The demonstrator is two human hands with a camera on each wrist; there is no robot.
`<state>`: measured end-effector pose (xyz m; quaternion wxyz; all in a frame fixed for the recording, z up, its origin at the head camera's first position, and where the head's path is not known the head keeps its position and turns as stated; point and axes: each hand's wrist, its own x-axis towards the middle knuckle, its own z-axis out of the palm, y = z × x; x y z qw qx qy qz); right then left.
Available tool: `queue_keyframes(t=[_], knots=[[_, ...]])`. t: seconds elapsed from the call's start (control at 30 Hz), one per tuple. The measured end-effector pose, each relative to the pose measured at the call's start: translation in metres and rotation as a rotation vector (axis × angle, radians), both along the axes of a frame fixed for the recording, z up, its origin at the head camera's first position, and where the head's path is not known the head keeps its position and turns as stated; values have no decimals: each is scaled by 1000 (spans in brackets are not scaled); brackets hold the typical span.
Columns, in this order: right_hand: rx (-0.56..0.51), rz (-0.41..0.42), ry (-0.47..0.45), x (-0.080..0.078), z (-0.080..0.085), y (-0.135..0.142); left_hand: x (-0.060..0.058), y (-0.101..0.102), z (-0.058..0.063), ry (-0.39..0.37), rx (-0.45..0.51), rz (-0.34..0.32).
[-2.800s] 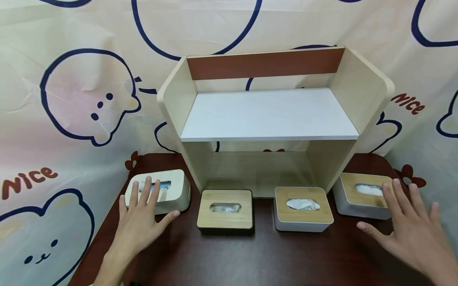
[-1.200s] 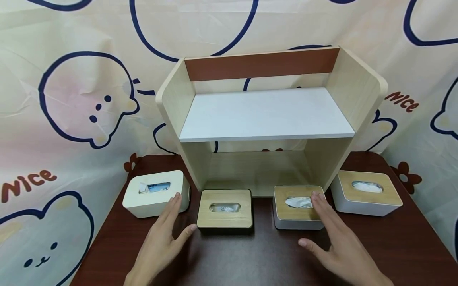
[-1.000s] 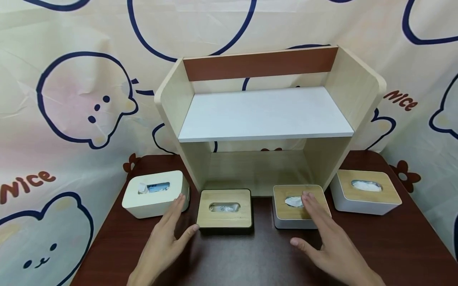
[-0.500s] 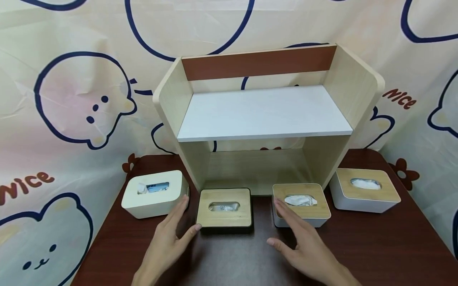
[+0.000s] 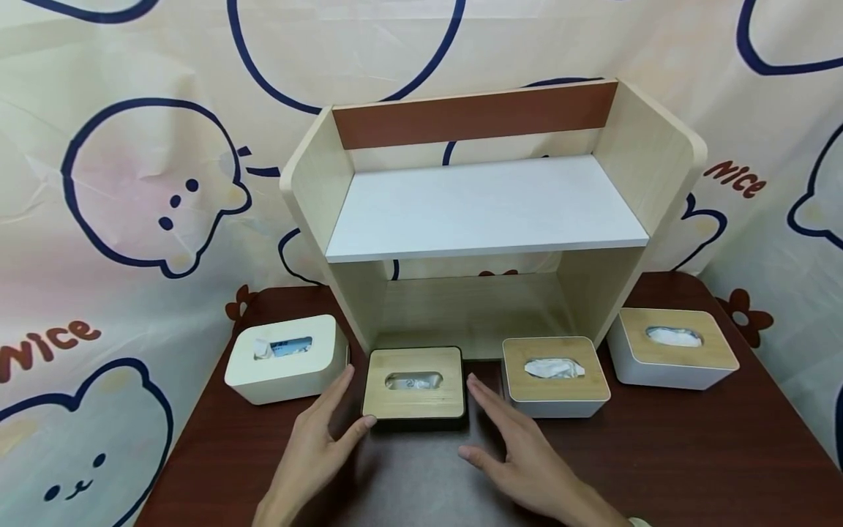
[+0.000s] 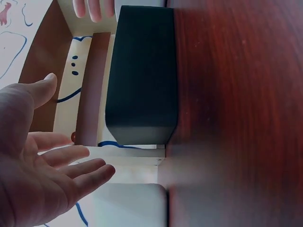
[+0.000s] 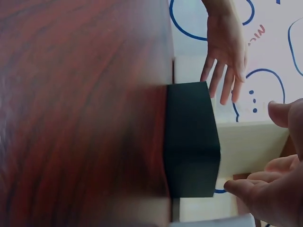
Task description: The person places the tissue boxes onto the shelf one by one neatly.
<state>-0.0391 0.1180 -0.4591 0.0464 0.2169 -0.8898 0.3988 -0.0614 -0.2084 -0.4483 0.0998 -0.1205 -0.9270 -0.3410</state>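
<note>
A dark red-brown tabletop (image 5: 408,479) carries a pale wooden shelf unit (image 5: 487,208) at 12 o'clock, as viewed from the near side. Also resting on its glossy surface: a cream tissue box (image 5: 290,369) at 10, a black-sided, wood-lidded box (image 5: 411,404) at 11, a wood-lidded gray box (image 5: 560,391) at 1, and a second gray box (image 5: 675,360) at 2.

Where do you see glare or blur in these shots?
Head view: fairly sharp, with a pale sheen on the table; left wrist view: table grain smeared toward the bottom; right wrist view: hazy patches on the table beside the black box.
</note>
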Motion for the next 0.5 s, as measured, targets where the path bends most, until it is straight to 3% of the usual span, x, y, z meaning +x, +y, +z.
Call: queue_keyframes(t=[0.23,0.5], knots=[[-72,-45,-153,-3,-7,-12,-3,1,-5,-84,51,24],[-216,-88,-241,-11,-18,-20,-8,3,-14,-194,126,44]])
